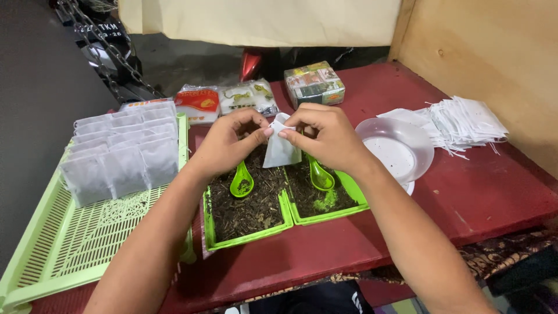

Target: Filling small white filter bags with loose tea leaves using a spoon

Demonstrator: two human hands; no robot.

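So there's this dark red table [465,197] sitting there, and it's carrying two green trays of dark leaf [247,224] side by side, a pale green slotted basket [64,256] hanging over its left edge, a clear plastic bowl [398,151], a heap of white sachets [465,122] (strings trailing), a small printed box [314,84] and two packets [224,100].

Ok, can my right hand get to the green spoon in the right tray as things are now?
Probably yes: the green spoon lies uncovered just under the right hand. That hand pinches the white bag with the left hand, though.
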